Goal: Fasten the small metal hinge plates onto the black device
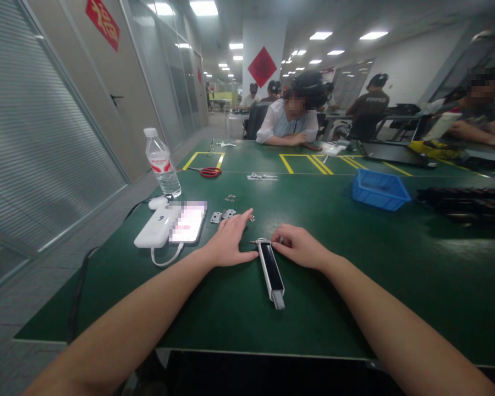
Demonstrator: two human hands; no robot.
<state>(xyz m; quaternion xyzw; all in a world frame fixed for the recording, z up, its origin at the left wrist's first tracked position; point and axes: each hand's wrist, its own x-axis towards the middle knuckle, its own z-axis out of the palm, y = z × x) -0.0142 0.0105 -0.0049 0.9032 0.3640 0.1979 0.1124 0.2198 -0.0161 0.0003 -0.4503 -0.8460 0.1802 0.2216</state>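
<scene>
A long, narrow metal piece with white sides and a dark middle (271,267) lies on the green table between my hands, a grey tab sticking out of its near end. Across its far end is a small thin metal pin or screw (253,242). My left hand (230,242) is open, fingers stretched forward, its thumb beside the long piece's left edge. Small metal plates (216,218) lie just beyond it, partly hidden by the fingers. Curled fingers of my right hand (299,246) meet at the piece's far right corner; what they pinch, if anything, is hidden.
Left stand a water bottle (163,165), a white power bank (152,226) and a phone (188,223), joined by a cable. Further off lie small rings (230,198), red-handled scissors (209,172) and a blue bin (379,190). A person (291,118) sits opposite.
</scene>
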